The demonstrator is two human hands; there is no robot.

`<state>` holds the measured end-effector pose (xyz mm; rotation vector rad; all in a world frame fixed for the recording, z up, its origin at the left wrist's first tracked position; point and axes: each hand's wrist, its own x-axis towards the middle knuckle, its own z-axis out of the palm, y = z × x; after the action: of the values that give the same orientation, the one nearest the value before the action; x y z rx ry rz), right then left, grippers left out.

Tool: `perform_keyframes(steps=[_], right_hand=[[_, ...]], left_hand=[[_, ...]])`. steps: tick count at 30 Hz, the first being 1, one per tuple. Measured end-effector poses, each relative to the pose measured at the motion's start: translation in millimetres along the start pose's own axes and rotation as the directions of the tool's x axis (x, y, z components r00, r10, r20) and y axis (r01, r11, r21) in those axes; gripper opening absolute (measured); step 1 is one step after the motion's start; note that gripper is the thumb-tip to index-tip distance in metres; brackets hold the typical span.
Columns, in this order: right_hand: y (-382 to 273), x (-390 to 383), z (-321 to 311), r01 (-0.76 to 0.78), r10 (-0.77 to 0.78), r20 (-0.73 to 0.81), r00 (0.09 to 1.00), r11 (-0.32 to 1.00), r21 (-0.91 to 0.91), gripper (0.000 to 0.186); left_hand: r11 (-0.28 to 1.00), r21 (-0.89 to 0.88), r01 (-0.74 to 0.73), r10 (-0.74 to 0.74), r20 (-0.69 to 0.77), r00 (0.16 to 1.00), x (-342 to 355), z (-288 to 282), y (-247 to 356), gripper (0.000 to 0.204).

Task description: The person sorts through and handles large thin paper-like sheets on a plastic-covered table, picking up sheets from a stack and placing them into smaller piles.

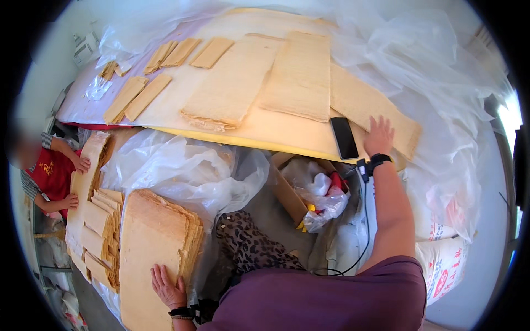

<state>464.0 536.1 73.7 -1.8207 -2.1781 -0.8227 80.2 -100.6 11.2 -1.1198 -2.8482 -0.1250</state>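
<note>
My left hand (167, 286) lies flat, fingers out, on a thick stack of thin tan sheets (152, 237) with ragged layered edges. My right arm reaches forward to the table. There my right hand (379, 135) rests open, fingers spread, on a long tan sheet (397, 118) lying at an angle. Just left of that hand is a black phone (344, 138). Two more wide piles of sheets spread over the table: one broad sheet (301, 77) beside the angled one, and a layered pile (229, 83) left of it.
Folded tan strips (146, 96) lie at the table's far left. Another person (52, 171) handles a long stack (88, 165) at left. Clear plastic sheeting (182, 165) covers the near middle. An open cardboard box (290, 193) sits below the table edge; white sacks (441, 267) stand at right.
</note>
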Motion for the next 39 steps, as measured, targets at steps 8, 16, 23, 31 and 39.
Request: perform_keyframes(steps=[8, 16, 23, 31, 39], right_hand=[[83, 22, 12, -0.016, -0.002, 0.113, 0.994, 0.988, 0.155, 0.026], [110, 78, -43, -0.129, 0.133, 0.055, 0.990, 0.989, -0.068, 0.022], [142, 60, -2, -0.141, 0.236, 0.394, 0.888, 0.956, -0.257, 0.029], [38, 42, -7, 0.298, -0.342, 0.112, 0.933, 0.909, 0.291, 0.036], [-195, 6, -75, 0.391, -0.599, -0.133, 0.789, 0.325, 0.861, 0.058]], left_hand=[[1.000, 0.022, -0.006, 0.006, -0.034, 0.999, 2, 3, 0, 0.063], [0.999, 0.032, -0.011, 0.013, -0.063, 0.998, 2, 2, 1, 0.063], [0.999, 0.009, 0.042, -0.041, -0.040, 0.998, 5, 1, 6, 0.064], [1.000, 0.016, 0.025, -0.024, -0.058, 0.998, 2, 4, 2, 0.066], [0.999, 0.019, 0.032, -0.030, -0.087, 0.996, 1, 5, 0, 0.069]])
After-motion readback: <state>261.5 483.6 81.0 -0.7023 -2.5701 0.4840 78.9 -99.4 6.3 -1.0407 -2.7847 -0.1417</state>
